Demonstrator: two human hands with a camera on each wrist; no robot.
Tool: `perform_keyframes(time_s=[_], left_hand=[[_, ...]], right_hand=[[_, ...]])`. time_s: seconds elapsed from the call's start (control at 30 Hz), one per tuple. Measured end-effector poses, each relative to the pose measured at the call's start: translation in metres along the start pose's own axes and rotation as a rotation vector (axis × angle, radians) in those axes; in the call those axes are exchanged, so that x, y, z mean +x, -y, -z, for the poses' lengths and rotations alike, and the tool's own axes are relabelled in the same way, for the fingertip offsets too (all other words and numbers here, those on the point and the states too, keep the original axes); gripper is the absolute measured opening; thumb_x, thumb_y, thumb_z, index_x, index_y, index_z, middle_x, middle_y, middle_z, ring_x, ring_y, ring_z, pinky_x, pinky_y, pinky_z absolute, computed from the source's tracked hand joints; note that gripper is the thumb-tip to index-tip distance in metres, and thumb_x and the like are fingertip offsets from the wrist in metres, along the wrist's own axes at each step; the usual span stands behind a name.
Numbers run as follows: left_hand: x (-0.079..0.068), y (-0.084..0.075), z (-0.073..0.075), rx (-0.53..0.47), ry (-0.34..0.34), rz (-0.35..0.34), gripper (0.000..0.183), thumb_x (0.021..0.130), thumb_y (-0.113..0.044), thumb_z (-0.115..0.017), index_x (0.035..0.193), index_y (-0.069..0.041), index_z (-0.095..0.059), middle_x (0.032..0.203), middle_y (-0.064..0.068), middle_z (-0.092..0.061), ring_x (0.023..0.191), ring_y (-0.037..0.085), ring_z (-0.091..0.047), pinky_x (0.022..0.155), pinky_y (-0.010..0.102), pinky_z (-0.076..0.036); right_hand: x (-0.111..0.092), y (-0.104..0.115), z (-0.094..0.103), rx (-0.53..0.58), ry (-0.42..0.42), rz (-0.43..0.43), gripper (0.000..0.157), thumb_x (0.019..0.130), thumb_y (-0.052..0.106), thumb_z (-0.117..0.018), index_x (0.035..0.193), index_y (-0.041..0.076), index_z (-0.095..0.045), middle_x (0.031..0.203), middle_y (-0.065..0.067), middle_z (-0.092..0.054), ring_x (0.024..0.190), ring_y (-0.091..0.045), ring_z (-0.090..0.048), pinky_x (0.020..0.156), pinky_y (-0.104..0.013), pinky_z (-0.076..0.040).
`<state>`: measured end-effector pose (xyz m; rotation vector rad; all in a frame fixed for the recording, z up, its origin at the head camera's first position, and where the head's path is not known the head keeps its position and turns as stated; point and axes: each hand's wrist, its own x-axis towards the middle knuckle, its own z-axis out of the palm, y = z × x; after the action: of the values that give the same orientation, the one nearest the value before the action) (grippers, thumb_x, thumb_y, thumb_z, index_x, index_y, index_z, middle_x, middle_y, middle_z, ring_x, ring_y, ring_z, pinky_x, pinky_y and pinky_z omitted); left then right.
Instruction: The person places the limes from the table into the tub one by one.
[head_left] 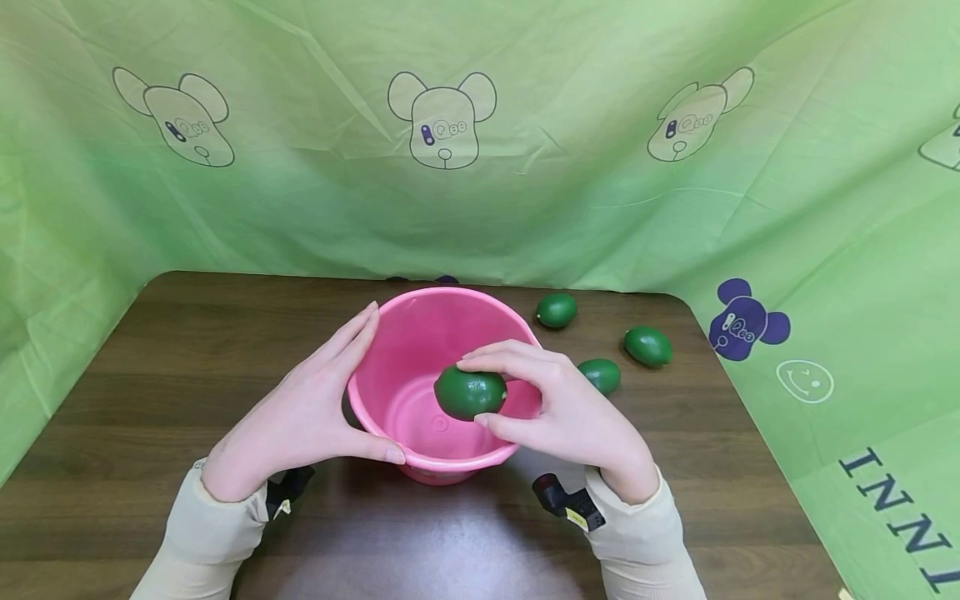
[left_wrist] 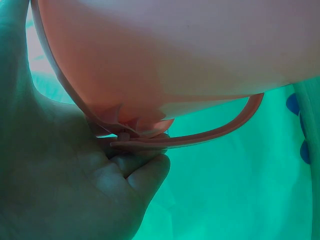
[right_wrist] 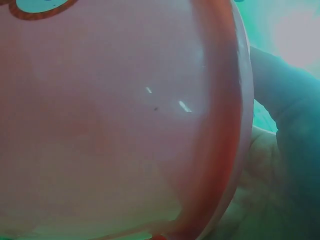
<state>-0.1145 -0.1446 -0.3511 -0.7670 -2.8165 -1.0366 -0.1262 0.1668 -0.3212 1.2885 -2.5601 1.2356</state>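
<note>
A pink bucket stands upright at the middle of the table, its mouth facing up. My left hand grips its left side, with the thumb along the near rim and the fingers reaching toward the far left. In the left wrist view, the curled fingers lie beside the pink carrying handle where it joins the rim. Between thumb and fingers, my right hand pinches a green lime over the bucket's opening. The right wrist view shows mostly the bucket's outer wall, which hides that lime.
To the right of the bucket lie three more limes: one at the back, one farther right, and a third lime partly behind my right hand. The brown wooden table meets a green printed cloth behind and at both sides.
</note>
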Motion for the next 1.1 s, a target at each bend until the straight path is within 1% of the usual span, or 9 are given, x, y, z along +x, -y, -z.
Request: perform_keyframes(time_s=[0.27, 0.4, 0.57, 0.8, 0.97, 1.1], left_hand=[[-0.0001, 0.0011, -0.0008, 0.015, -0.012, -0.014, 0.143, 0.057, -0.084, -0.078, 0.165, -0.019, -0.009, 0.168, -0.016, -0.001, 0.151, 0.016, -0.017, 0.113, 0.047, -0.035], [0.0002, 0.0013, -0.0007, 0.018, -0.014, -0.018, 0.143, 0.058, -0.084, -0.078, 0.165, -0.019, -0.010, 0.168, -0.016, 0.000, 0.151, 0.016, -0.017, 0.113, 0.047, -0.035], [0.0003, 0.0011, -0.0001, 0.014, -0.015, -0.018, 0.142, 0.058, -0.083, -0.078, 0.165, -0.020, -0.010, 0.168, -0.016, -0.001, 0.151, 0.016, -0.017, 0.112, 0.047, -0.036], [-0.0004, 0.0009, -0.0002, 0.010, -0.012, -0.011, 0.142, 0.058, -0.083, -0.078, 0.165, -0.020, -0.010, 0.168, -0.016, -0.001, 0.151, 0.015, -0.017, 0.112, 0.047, -0.036], [-0.0006, 0.0009, -0.0004, 0.004, -0.011, -0.007, 0.142, 0.058, -0.083, -0.079, 0.165, -0.020, -0.010, 0.168, -0.016, -0.001, 0.151, 0.016, -0.017, 0.112, 0.048, -0.036], [-0.0006, 0.0012, -0.0004, 0.002, -0.006, -0.007, 0.141, 0.059, -0.083, -0.078, 0.165, -0.020, -0.010, 0.168, -0.016, -0.001, 0.151, 0.017, -0.017, 0.111, 0.049, -0.038]], right_hand=[[0.0007, -0.0007, 0.0006, -0.006, -0.002, -0.002, 0.043, 0.089, 0.016, -0.079, 0.131, 0.020, -0.068, 0.127, 0.012, -0.065, 0.116, -0.011, -0.062, 0.099, -0.034, -0.049], [0.0014, -0.0002, 0.0012, -0.012, 0.004, 0.005, 0.046, 0.089, 0.019, -0.079, 0.133, 0.021, -0.067, 0.129, 0.013, -0.064, 0.120, -0.010, -0.059, 0.102, -0.034, -0.046], [0.0024, 0.0001, 0.0014, -0.002, 0.003, 0.027, 0.048, 0.089, 0.017, -0.079, 0.135, 0.020, -0.066, 0.131, 0.011, -0.063, 0.125, -0.012, -0.056, 0.105, -0.036, -0.043], [0.0015, 0.0015, 0.0006, 0.001, -0.013, 0.014, 0.054, 0.087, 0.020, -0.082, 0.138, 0.022, -0.063, 0.135, 0.011, -0.061, 0.125, -0.014, -0.057, 0.105, -0.036, -0.045], [0.0005, 0.0021, 0.0008, 0.014, -0.042, 0.007, 0.058, 0.087, 0.018, -0.083, 0.141, 0.019, -0.061, 0.138, 0.008, -0.060, 0.124, -0.015, -0.057, 0.103, -0.035, -0.047], [0.0002, 0.0026, 0.0028, 0.056, -0.086, 0.018, 0.062, 0.085, 0.013, -0.084, 0.142, 0.018, -0.060, 0.140, 0.007, -0.059, 0.127, -0.018, -0.055, 0.101, -0.035, -0.048]])
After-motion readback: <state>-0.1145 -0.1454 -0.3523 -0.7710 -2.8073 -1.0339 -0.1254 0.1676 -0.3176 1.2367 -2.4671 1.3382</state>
